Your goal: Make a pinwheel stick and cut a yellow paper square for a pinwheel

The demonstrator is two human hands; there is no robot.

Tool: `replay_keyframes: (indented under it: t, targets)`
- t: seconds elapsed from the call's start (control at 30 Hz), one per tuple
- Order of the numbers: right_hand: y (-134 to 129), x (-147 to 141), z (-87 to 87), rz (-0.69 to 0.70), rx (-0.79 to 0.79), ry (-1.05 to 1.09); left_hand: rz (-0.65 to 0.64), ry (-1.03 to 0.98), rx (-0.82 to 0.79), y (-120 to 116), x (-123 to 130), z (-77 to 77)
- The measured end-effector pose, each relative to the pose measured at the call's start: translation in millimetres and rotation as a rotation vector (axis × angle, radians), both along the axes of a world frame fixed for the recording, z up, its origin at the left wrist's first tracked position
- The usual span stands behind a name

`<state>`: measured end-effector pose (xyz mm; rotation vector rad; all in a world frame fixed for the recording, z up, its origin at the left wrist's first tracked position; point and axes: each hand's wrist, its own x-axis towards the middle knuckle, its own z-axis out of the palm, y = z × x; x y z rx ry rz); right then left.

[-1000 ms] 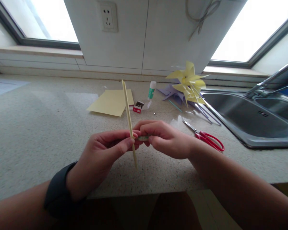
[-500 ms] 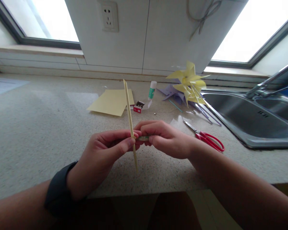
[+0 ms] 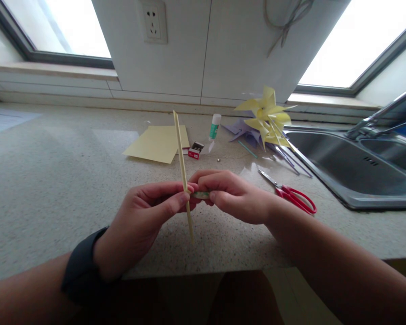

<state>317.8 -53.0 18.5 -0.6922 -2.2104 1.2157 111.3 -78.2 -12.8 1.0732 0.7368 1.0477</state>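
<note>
Left hand (image 3: 140,210) pinching slim yellow strip (image 3: 181,158) between thumb and fingers, strip's top pointing just shy of twelve o'clock; yellow sheet (image 3: 154,144) flat at eleven from hands; small red box (image 3: 194,154), lidless on top, at twelve; pale-green piece (image 3: 201,195), too small to identify, right between hands; green-and-white glue stick (image 3: 214,127) upright, just past twelve; right hand (image 3: 237,196) gripping that pale-green piece; yellow pinwheel (image 3: 262,110) at one, overlapping purple pinwheel (image 3: 237,128); red-handled scissors (image 3: 284,192) at three.
</note>
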Motion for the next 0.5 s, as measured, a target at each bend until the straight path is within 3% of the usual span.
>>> replay_keyframes:
  t: [0.5]
  targets:
    - [0.4, -0.9, -0.1, 0.034, -0.003, -0.014, -0.006, 0.024, 0.002, -0.1, -0.1, -0.7]
